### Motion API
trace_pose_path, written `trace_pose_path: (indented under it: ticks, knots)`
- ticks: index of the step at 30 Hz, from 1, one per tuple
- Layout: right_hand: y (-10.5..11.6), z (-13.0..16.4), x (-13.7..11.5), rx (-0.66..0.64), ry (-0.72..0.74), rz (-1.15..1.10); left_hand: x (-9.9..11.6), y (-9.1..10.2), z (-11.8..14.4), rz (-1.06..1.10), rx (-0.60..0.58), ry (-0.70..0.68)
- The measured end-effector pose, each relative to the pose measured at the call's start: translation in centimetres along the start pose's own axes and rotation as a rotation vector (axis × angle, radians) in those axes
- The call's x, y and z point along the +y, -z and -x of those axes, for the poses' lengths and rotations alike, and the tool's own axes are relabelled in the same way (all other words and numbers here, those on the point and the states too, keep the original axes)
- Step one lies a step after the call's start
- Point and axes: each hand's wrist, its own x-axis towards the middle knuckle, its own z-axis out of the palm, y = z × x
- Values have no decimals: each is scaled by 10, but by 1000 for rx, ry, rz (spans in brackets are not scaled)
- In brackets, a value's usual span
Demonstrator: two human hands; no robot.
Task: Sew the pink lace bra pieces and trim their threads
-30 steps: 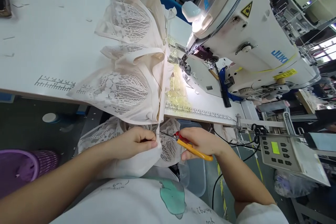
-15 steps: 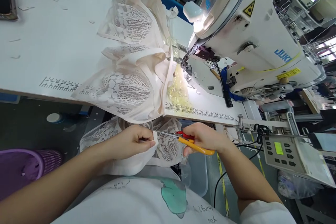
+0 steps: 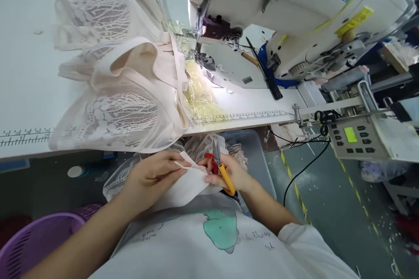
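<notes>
Your left hand [image 3: 153,176] pinches the cream fabric piece [image 3: 186,183] in your lap below the counter [image 3: 29,96] edge, while your right hand [image 3: 225,172] grips the orange thread snips [image 3: 220,166], blades pointing up.

Open gap below the table edge [image 3: 229,125], lace garments [image 3: 124,109] overhanging left, sewing machine [image 3: 278,4] above.

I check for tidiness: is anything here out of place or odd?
Small white scraps litter the floor below the table edge. Lace pieces hang over the table's front edge. Nothing looks damaged.
</notes>
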Motion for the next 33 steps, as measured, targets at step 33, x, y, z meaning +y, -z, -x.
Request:
trace_pose_path:
  ticks: [33]
  knots:
    - [3,19,20,253,215,233,12,-26,1,137,202,328]
